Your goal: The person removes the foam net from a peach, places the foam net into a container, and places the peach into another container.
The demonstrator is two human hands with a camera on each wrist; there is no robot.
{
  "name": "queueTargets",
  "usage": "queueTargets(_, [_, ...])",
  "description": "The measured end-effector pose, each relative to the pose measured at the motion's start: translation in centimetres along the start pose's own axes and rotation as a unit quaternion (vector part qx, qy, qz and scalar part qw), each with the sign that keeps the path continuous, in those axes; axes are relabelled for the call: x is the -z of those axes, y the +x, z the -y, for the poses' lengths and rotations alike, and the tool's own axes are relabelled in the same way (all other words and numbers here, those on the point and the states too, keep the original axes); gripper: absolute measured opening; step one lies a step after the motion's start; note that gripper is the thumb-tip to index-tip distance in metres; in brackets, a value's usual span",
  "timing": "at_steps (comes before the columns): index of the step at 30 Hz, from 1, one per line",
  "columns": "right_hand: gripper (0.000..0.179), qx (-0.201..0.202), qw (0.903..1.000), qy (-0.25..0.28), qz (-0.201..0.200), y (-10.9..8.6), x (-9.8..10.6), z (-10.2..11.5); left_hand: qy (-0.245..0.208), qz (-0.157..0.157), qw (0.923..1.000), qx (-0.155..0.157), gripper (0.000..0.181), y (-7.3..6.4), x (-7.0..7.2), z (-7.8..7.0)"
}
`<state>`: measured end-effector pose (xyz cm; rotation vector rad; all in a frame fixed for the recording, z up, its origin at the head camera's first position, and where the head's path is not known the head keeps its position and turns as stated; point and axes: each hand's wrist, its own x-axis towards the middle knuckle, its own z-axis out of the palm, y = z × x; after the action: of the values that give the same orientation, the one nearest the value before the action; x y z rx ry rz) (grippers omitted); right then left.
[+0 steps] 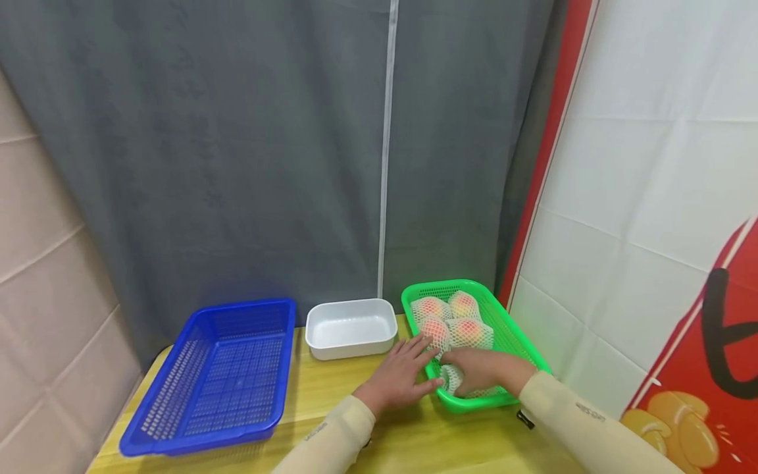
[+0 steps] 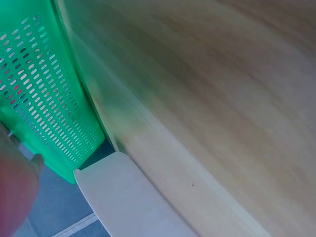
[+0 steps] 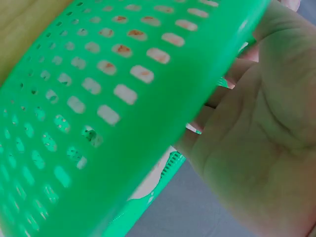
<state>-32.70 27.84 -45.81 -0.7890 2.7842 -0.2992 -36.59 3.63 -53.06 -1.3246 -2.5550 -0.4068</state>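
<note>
A green perforated basket (image 1: 527,345) holds several round red-and-yellow fruits (image 1: 470,332), each wrapped in a white foam net. My right hand (image 1: 482,368) reaches inside its near end, fingers curled around a foam-netted fruit (image 1: 451,378) there. Most of that fruit is hidden under the hand. In the right wrist view, the right palm (image 3: 261,118) shows beside the basket rim (image 3: 163,128), with the fingertips hidden behind it. My left hand (image 1: 403,372) lies at the basket's left rim, fingers spread and fairly straight, holding nothing.
A white rectangular tub (image 1: 351,352) stands left of the green basket. Farther left is a larger blue perforated basket (image 1: 275,401). All three are on a wooden table (image 1: 408,447), with a grey curtain (image 1: 237,164) behind and a white wall panel (image 1: 628,197) at right.
</note>
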Motion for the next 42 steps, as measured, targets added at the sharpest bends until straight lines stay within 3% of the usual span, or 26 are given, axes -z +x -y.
queueTargets(8, [0.072, -0.046, 0.9974, -0.009, 0.055, 0.2, 0.3, -0.4, 0.003, 0.007, 1.0, 0.005, 0.074, -0.1, -0.2, 0.1])
queueTargets(12, [0.062, -0.054, 0.9962, -0.013, 0.067, 0.3, -0.2, -0.7, 0.0, 0.009, 1.0, 0.003, 0.074, 0.0, -0.3, 0.1])
queueTargets(19, [0.042, -0.059, 0.996, -0.011, 0.066, 0.9, -1.3, -1.0, -0.003, 0.011, 0.9999, 0.004, 0.075, 0.1, -0.7, 0.1])
queueTargets(23, [0.05, -0.072, 0.9947, -0.003, 0.073, 1.3, -1.5, -1.2, -0.003, 0.011, 0.9999, 0.004, 0.075, 0.2, -0.8, 0.1])
queueTargets(30, [0.06, -0.061, 0.9965, 0.014, 0.056, 1.6, -2.0, -1.4, -0.002, 0.013, 0.9999, 0.005, 0.073, 0.2, -0.2, 0.0])
queueTargets(42, [0.063, -0.046, 0.9977, 0.041, 0.029, 1.0, -2.1, -1.9, -0.007, 0.015, 0.9998, 0.008, 0.073, 0.2, -0.1, 0.0])
